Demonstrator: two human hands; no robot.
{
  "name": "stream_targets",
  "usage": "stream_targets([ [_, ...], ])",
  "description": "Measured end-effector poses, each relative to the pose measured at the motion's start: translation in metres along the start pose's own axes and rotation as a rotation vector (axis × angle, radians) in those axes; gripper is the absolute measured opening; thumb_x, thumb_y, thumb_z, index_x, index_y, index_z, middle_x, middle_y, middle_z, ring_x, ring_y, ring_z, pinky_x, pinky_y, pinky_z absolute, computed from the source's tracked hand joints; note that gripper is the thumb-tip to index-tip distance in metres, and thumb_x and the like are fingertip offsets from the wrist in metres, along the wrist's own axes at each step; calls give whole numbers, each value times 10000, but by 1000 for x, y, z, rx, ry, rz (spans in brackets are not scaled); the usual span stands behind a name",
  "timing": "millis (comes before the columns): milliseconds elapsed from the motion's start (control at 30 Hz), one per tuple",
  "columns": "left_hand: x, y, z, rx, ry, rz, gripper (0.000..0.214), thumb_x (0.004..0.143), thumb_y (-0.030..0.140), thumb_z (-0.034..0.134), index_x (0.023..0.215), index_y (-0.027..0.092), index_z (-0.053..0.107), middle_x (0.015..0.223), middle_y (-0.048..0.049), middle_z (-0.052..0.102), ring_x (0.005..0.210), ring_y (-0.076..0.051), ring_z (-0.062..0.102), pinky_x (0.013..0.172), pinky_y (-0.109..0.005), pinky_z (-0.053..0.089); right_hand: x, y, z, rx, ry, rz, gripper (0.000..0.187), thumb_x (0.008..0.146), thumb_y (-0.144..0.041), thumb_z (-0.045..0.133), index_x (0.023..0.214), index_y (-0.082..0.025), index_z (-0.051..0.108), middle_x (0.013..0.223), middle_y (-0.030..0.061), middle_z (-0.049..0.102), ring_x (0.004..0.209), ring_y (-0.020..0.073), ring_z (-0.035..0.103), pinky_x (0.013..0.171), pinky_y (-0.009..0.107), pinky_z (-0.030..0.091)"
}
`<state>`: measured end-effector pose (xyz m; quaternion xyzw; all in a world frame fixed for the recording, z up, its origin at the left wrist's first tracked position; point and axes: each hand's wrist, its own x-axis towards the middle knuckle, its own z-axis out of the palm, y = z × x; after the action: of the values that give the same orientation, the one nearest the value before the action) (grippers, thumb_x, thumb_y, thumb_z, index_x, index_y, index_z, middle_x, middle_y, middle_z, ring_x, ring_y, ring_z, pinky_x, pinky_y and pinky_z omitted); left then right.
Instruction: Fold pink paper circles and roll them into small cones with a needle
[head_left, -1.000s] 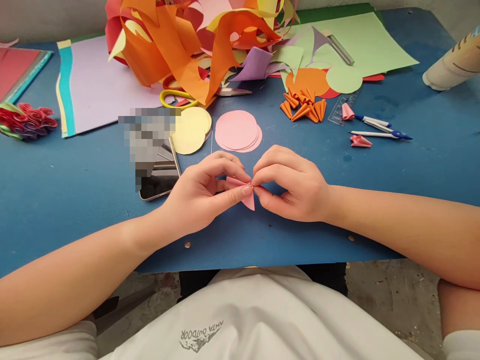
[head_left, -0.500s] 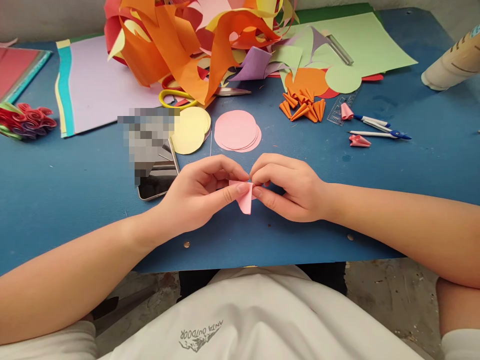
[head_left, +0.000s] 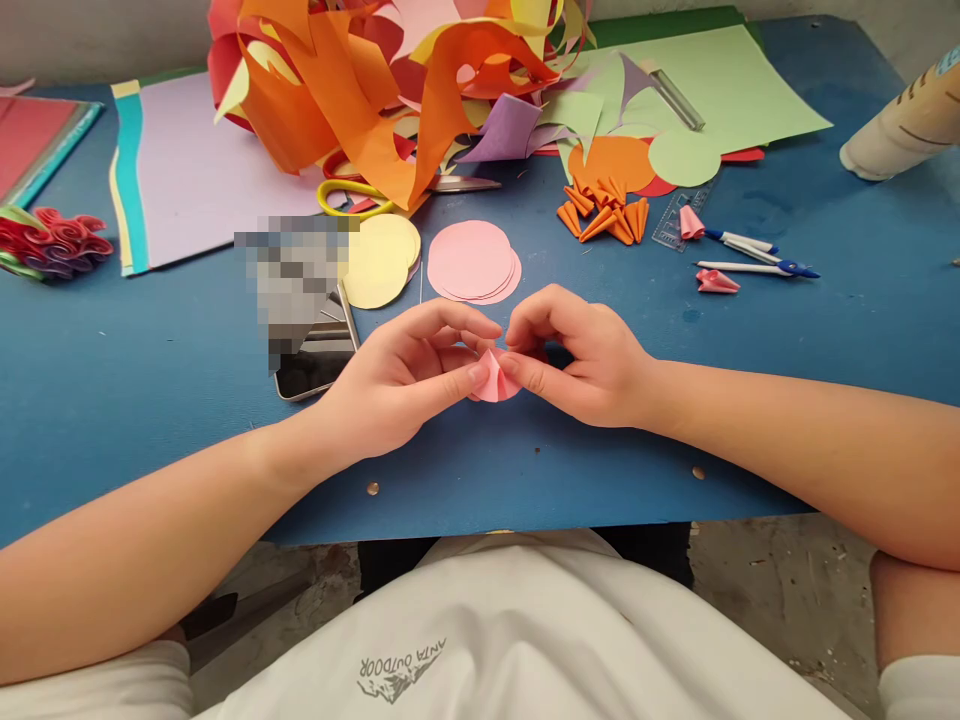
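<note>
A small folded pink paper piece sits between both my hands, just above the blue table. My left hand pinches its left side with thumb and forefinger. My right hand pinches its right side, fingers curled. Behind them lies a stack of pink paper circles and, to its left, yellow circles.
A heap of orange and mixed paper scraps fills the back, with yellow-handled scissors under it. Orange folded cones, two pink folded pieces, a compass, a phone, paper roses, green sheets.
The pink piece pointed down as a narrow folded tip; now it is turned and shows a rounded edge between my fingertips. Both hands shifted slightly upward.
</note>
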<state>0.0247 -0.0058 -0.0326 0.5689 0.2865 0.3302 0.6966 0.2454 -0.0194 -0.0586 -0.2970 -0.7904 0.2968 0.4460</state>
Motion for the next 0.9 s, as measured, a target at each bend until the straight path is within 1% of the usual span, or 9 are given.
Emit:
stream_targets([
  [100,0,-1,-1,-36,-8,-25,150,874,175,816,1011,214,770,894,-39,761,802,-154,750,771,-274,650,0,1,0,0,-24,-61,120,996,-228,660,938,-194,561,765,-30,655,632,62,559,581,176,475],
  [200,1,2,0,-108,43,-89,131,823,158,854,926,197,783,847,-35,760,749,-133,731,724,-232,630,1,1,-1,35,-57,-116,41,994,-198,617,981,-172,588,809,8,653,686,87,568,634,213,496],
  [233,1,3,0,-142,63,-118,143,794,150,874,897,190,783,845,-34,762,737,-127,727,707,-221,622,0,1,-2,50,-63,-137,46,977,-179,609,1016,-162,594,851,30,658,729,103,582,662,232,511],
  [333,3,6,2,-217,89,-199,162,743,151,904,846,163,779,825,-41,770,711,-128,723,669,-213,605,0,1,-3,53,-93,-215,205,904,-137,596,1108,-158,592,976,81,674,867,155,613,715,279,540],
  [433,3,6,2,-192,68,-224,134,769,157,885,840,151,772,742,-31,755,657,-115,699,630,-201,576,-1,1,-2,-3,-83,-223,183,926,-120,598,1102,-169,596,959,64,694,857,144,635,731,267,552],
  [533,2,6,2,-125,24,-219,93,832,163,846,865,157,760,736,-18,753,667,-114,701,629,-200,575,-2,0,-1,-37,-58,-209,104,977,-100,589,1061,-161,603,899,23,728,795,91,664,743,202,544],
  [633,1,7,2,-93,-35,-187,65,887,182,806,876,161,745,782,-23,759,738,-134,726,666,-224,606,-1,-2,-1,-25,-62,-217,85,1012,-91,568,1037,-165,601,870,-6,745,791,64,695,746,161,536],
  [767,0,10,3,-15,-77,-108,76,912,171,770,845,155,740,833,-34,753,767,-132,722,704,-236,617,-1,-2,-2,-24,-83,-234,72,1009,-104,573,1017,-166,609,873,17,731,792,88,678,726,190,535],
  [900,-1,12,5,119,-79,-72,128,921,132,731,795,152,739,795,-32,748,734,-108,684,678,-199,576,-2,0,-1,-48,-91,-217,70,972,-105,583,956,-168,609,786,8,654,706,103,586,654,222,491],
])
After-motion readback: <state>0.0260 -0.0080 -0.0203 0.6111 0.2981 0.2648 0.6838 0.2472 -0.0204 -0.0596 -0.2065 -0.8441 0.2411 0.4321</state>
